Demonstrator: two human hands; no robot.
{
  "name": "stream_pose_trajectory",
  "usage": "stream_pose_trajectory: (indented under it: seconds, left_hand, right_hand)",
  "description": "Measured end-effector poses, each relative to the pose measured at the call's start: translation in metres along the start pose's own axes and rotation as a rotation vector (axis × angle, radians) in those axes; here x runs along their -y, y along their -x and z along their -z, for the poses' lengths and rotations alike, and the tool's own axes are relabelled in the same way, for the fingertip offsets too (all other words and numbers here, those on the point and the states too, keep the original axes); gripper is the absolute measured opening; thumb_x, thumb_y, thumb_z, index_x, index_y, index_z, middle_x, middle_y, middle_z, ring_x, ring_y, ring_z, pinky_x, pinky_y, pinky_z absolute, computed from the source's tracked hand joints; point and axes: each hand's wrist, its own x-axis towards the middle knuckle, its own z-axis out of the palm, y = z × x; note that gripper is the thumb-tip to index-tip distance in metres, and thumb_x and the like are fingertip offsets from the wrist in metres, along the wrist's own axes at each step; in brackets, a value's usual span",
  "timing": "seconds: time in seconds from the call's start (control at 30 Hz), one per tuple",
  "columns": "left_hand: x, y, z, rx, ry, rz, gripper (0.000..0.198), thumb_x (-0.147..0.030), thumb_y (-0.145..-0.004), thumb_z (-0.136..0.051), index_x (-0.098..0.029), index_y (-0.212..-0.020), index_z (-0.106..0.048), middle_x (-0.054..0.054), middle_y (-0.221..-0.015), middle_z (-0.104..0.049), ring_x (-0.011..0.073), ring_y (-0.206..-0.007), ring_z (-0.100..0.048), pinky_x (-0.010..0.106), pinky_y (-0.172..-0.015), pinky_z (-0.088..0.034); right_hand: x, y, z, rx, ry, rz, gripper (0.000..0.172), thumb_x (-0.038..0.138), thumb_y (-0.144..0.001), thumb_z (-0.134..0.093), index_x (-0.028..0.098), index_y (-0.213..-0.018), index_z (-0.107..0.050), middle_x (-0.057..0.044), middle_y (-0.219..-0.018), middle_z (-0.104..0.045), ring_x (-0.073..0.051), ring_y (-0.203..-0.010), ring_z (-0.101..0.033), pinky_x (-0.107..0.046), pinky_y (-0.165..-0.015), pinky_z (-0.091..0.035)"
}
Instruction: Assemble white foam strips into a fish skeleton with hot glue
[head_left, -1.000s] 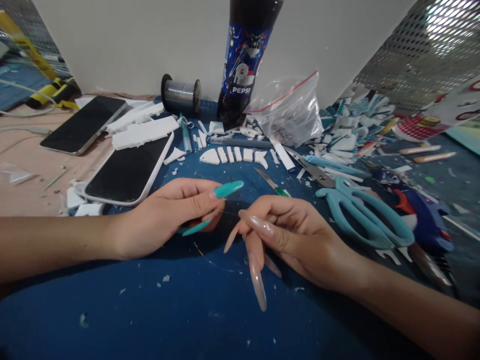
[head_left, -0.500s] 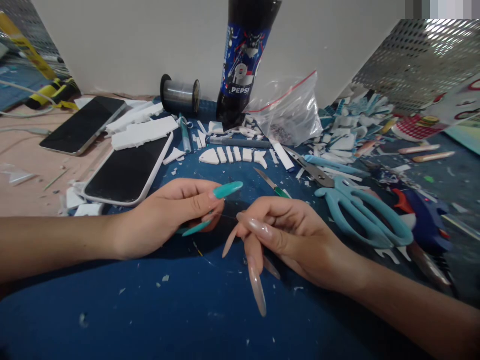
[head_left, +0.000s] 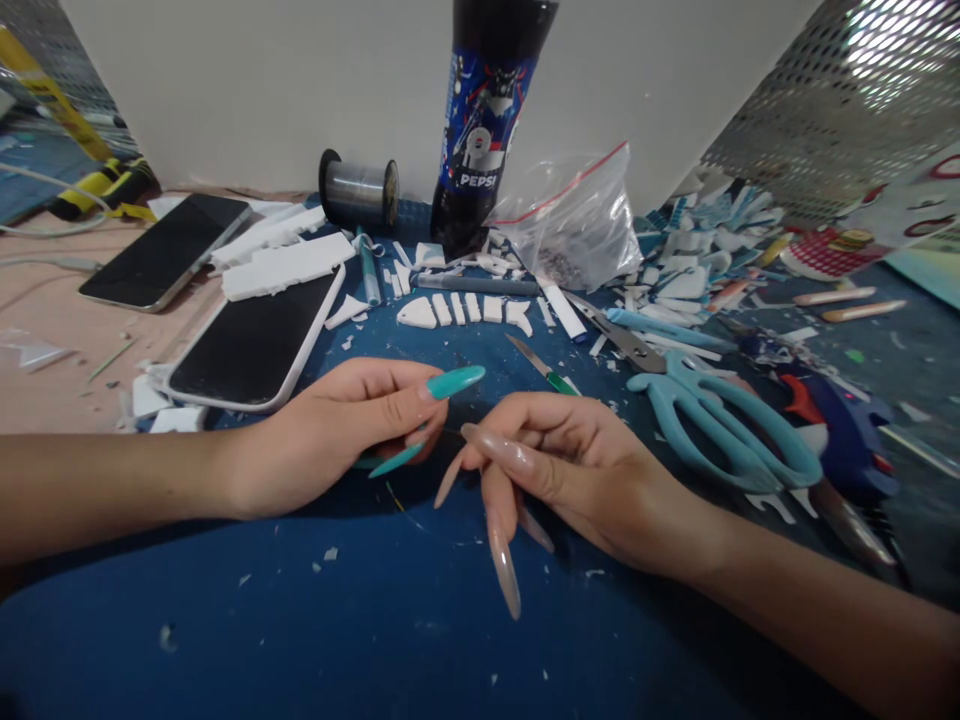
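Thread (head_left: 452, 432) pinched between left hand (head_left: 330, 435) and right hand (head_left: 592, 475) — bare mat (head_left: 360, 625) nearer.

Left hand (head_left: 330, 440) and right hand (head_left: 577, 470) met at frame centre, fingertips pinched (long nails extended), forearms entering from both lower edges.

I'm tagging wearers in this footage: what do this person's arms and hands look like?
Both forearms are bare, with no sleeves, and no rings, watch or bracelets show. The left hand has very long, pointed teal nails; the right hand has equally long, pointed, glossy pinkish nails.
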Motion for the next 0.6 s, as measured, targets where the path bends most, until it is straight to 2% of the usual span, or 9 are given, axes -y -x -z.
stream_pose_trajectory:
  seconds: [0.2, 0.4, 0.6]
  left_hand:
    - [0.0012, 0.0002, 0.0008, -0.001, 0.026, 0.004, 0.035, -0.037, -0.091, -0.046, -0.018, -0.062, -0.048, -0.004, -0.056, -0.04, 0.008, -0.05, -0.033, 0.021, -0.049, -0.031]
    - [-0.0031, -0.0014, -0.0043, -0.035, 0.056, 0.021, 0.035, -0.032, -0.091, -0.045, -0.017, -0.059, -0.047, -0.004, -0.054, -0.04, 0.0078, -0.051, -0.034, 0.019, -0.05, -0.033]
    - [-0.0012, -0.0011, -0.0082, -0.053, 0.071, 0.024, 0.034, -0.034, -0.09, -0.047, -0.017, -0.061, -0.047, -0.003, -0.056, -0.042, 0.0083, -0.052, -0.039, 0.02, -0.05, -0.036]
  right_hand:
    - [0.0004, -0.0012, 0.0009, -0.006, 0.038, -0.02, 0.014, 0.019, -0.093, -0.058, 0.013, -0.085, -0.067, 0.0, -0.064, -0.068, -0.003, -0.047, -0.052, -0.013, -0.042, -0.039]
    - [0.0016, -0.002, 0.0002, 0.008, 0.09, -0.038, 0.012, 0.019, -0.092, -0.058, 0.012, -0.086, -0.066, 0.0, -0.065, -0.068, -0.004, -0.048, -0.053, -0.015, -0.044, -0.042]
    - [0.0026, -0.0038, -0.0002, 0.018, 0.096, -0.021, 0.011, 0.017, -0.091, -0.059, 0.012, -0.085, -0.067, -0.001, -0.066, -0.069, -0.005, -0.051, -0.054, -0.016, -0.05, -0.044]
